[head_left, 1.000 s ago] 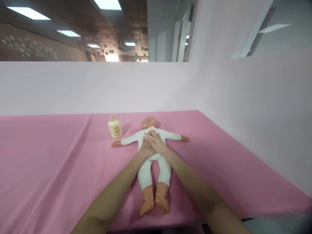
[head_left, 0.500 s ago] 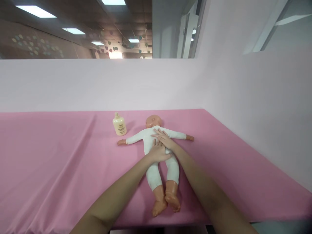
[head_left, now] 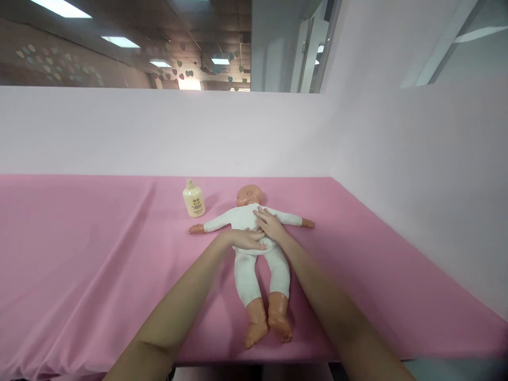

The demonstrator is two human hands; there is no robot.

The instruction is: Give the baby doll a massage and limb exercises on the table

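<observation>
A baby doll (head_left: 254,275) in a white bodysuit lies on its back on the pink cloth (head_left: 99,264), arms spread, bare feet toward me. My left hand (head_left: 245,239) lies flat across the doll's belly, fingers stretched out to the right. My right hand (head_left: 270,224) rests flat on its chest just above, fingers pointing toward the head. Neither hand holds anything. A small cream bottle (head_left: 193,199) stands upright left of the doll's head, apart from both hands.
The pink cloth covers a long table that meets pale pink walls (head_left: 416,174) at the back and right. Folds run through the cloth on the left. The table's near edge is just below the doll's feet.
My left hand has slid down from the doll's chest to its belly and turned sideways. My right hand stays on the chest. The camera view shifted slightly.
</observation>
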